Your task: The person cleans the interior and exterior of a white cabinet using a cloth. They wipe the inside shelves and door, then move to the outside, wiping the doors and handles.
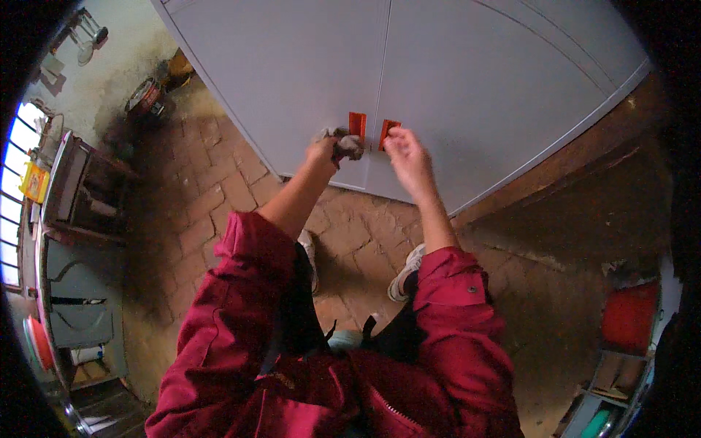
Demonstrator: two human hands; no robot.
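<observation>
A pale grey double-door cabinet (465,87) stands before me, its two doors meeting at a narrow seam. Orange recessed handles, a left one (357,124) and a right one (387,131), flank that seam. My left hand (323,152) grips a crumpled grey-brown cloth (348,145), which overlaps the lower part of the left handle. Blurred, my right hand (408,159) is at the right handle, its fingertips covering part of it. Whether those fingers touch the handle or hold anything cannot be made out.
Worn bricks pave the floor (202,219). Against the left side stand a grey cabinet (82,290) and a yellow container (35,182) by a barred window (12,202). A dark brown wooden ledge (547,169) borders the cabinet's right side. A red object (630,317) is at far right.
</observation>
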